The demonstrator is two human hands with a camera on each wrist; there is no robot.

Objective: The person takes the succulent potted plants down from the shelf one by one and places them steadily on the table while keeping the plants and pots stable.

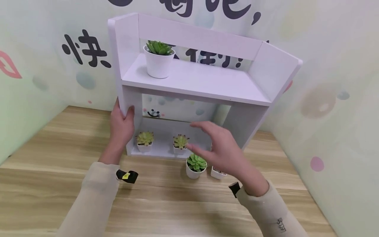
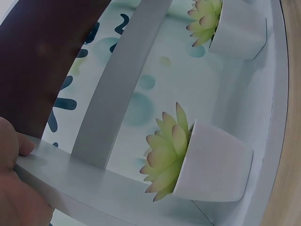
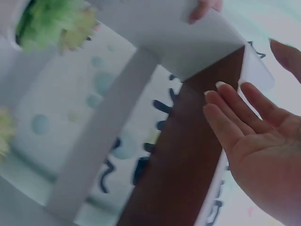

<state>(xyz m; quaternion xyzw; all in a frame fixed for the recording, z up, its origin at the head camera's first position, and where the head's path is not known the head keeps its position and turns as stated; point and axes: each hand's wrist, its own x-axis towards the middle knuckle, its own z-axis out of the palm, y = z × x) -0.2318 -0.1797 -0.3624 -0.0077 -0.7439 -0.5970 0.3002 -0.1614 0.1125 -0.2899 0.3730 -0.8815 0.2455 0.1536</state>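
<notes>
Your left hand (image 1: 122, 126) grips the white shelf (image 1: 207, 80), centre-left; right hand (image 1: 222, 148) wide, empty, centre-right. Brace the shelf steady; lift your fingers clear of the lower-centre succulent (image 1: 196, 163).

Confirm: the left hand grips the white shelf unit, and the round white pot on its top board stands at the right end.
Not right: the head view shows that round white pot at the left end. The left hand grips the white shelf unit.
</notes>
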